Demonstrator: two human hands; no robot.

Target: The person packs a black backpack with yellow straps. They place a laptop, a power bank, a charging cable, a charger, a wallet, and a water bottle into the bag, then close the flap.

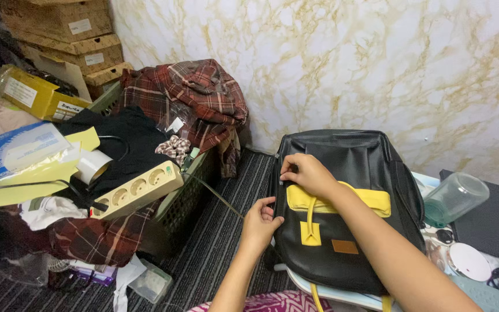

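A black backpack (353,173) with a yellow flap and a yellow strap lies flat in front of me, its top toward the marbled wall. My right hand (307,173) rests on its upper left corner, fingers pinched at the edge as if on a zipper pull. My left hand (259,222) grips the bag's left side lower down, fingers curled around the edge. What the fingertips pinch is too small to make out.
A basket (189,193) at the left is piled with plaid cloth (194,95), black fabric and a cream power strip (140,188). Cardboard boxes (67,34) stack behind it. A clear plastic jar (454,199), a white disc and cables lie at the right. Striped grey carpet covers the floor.
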